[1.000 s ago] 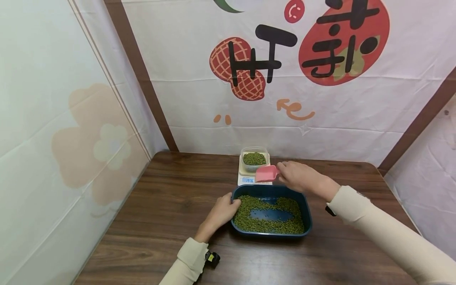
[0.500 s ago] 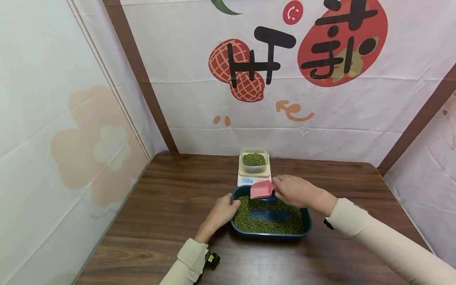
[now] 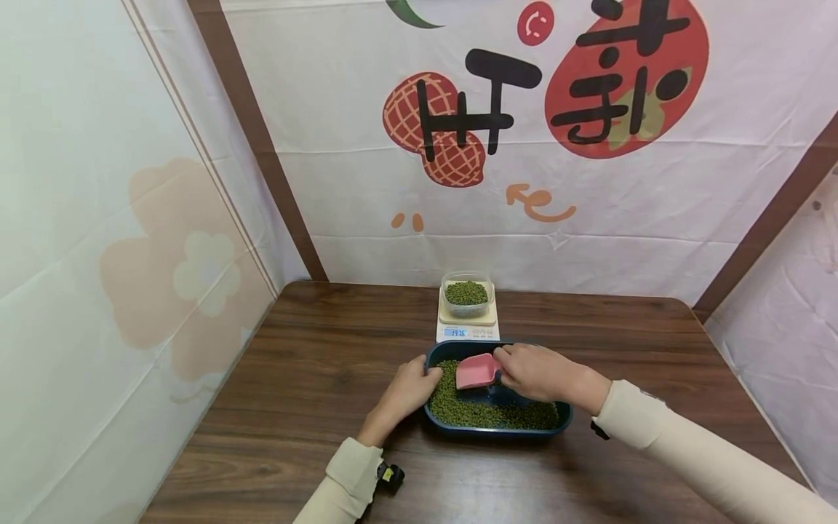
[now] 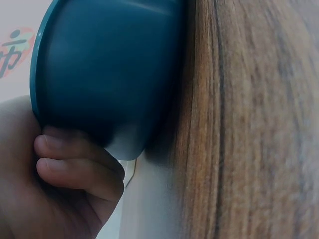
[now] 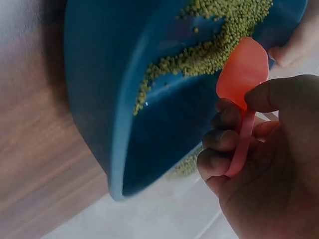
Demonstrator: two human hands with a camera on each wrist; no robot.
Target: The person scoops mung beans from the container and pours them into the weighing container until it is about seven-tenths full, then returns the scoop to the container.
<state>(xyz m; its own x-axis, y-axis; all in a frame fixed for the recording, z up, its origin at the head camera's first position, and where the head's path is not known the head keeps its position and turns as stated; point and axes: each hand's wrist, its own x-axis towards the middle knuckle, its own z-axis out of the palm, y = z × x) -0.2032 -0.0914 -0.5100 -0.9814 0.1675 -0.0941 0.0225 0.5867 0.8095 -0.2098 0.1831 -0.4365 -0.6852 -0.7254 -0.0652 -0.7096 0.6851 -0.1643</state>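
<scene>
A dark blue basin (image 3: 497,432) holds a layer of small green beans (image 3: 458,411), thinnest in its middle. My left hand (image 3: 407,389) grips the basin's left rim, the thumb over the edge; in the left wrist view curled fingers (image 4: 79,174) press against its outer wall. My right hand (image 3: 533,371) holds a pink scoop (image 3: 476,371) by its handle, low over the basin's back left part. The right wrist view shows the scoop (image 5: 244,72) with no beans visible in its bowl, beside the beans (image 5: 199,57). Whether it touches them I cannot tell.
Behind the basin a white kitchen scale (image 3: 448,333) stands on the brown wooden table (image 3: 327,386), its display lit. A clear plastic container (image 3: 468,308) with green beans sits on the scale. A printed cloth (image 3: 366,182) hangs along the table's back edge.
My right hand has brought the pink scoop from in front of the container on the scale, down and toward me into the basin. My left hand stays on the rim.
</scene>
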